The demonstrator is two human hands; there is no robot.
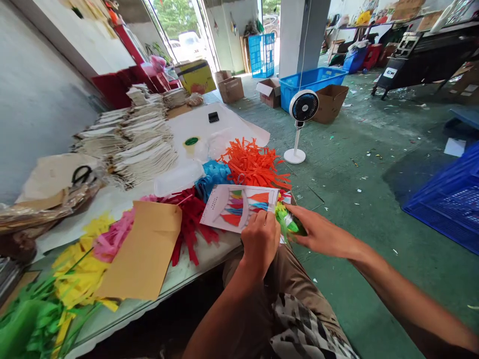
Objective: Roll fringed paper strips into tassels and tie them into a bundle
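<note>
My left hand (261, 237) is closed at the near right edge of a white printed card envelope (220, 215) with pictures of coloured tassels. Beside it, my right hand (322, 230) has its fingers around a bunch of green and yellow tissue-paper strips (287, 219), pressed against the envelope's right end. Whether some strips are inside the envelope is hidden by my hands. Behind the envelope lie orange tassels (254, 162) and blue tissue strips (213, 177). Dark red tassels (189, 232) spread to its left, partly under a brown paper sheet (145, 254).
Yellow (77, 269), pink (114, 237) and green tissue strips (33, 319) lie along the table's left. Stacks of white paper bundles (142, 144) and black-handled scissors (81, 174) sit farther back. A white fan (295, 142) stands past the table, and a blue crate (445, 199) is at right.
</note>
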